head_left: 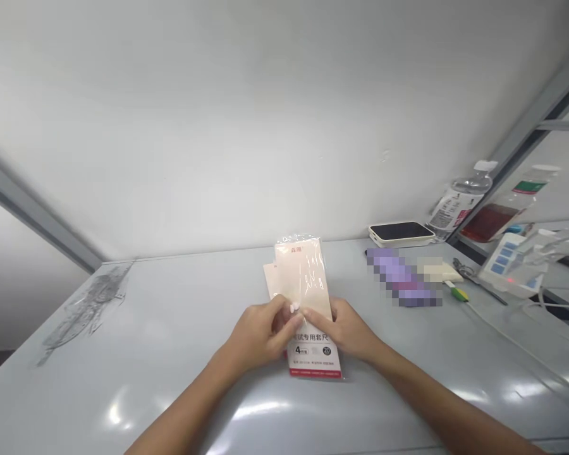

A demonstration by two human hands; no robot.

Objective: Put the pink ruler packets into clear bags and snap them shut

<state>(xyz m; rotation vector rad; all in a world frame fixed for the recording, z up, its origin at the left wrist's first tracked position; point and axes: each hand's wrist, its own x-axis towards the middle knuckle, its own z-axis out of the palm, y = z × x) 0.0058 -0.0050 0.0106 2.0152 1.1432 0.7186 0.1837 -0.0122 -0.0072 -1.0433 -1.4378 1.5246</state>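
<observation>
Both bare forearms [194, 398] end in slim fingers [274, 306].

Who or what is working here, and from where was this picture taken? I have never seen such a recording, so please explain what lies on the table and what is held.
There is no machine here: you see a person's two bare hands. The picture comes from a camera worn on that person's head, looking forward and down. The right hand holds the edge of a flat packet with a clear plastic cover. The left hand is at its front, and seems to pinch a small white bit; I cannot tell what that is. A pale card shows behind the packet. On the right side of the grey table are a phone, a bottle and a purple thing, blurred out.
</observation>
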